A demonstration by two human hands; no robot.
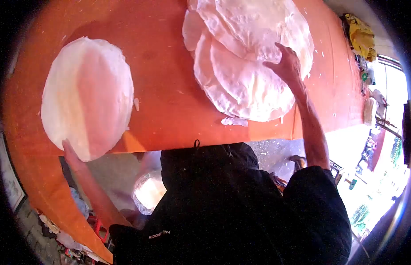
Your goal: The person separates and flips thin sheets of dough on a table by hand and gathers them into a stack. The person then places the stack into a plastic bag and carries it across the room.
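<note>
A thin, round, pale sheet, like rolled dough or flatbread, lies on the left of the orange-covered table and reaches slightly past its near edge. My left hand is at its lower left rim. One digit lies on top of the sheet; the other fingers are hidden, so I cannot tell whether they grip it. To the right is a large pile of similar round sheets, wrinkled and overlapping. Over the right part of this pile my right hand has its thumb and fingers apart, holding nothing visible. Whether it touches the top sheet is unclear.
The orange table cover carries small white scraps, including a larger scrap below the pile. Under the near edge, a round, bright, shiny-rimmed container stands low. A yellow bag and other clutter lie beyond the far right.
</note>
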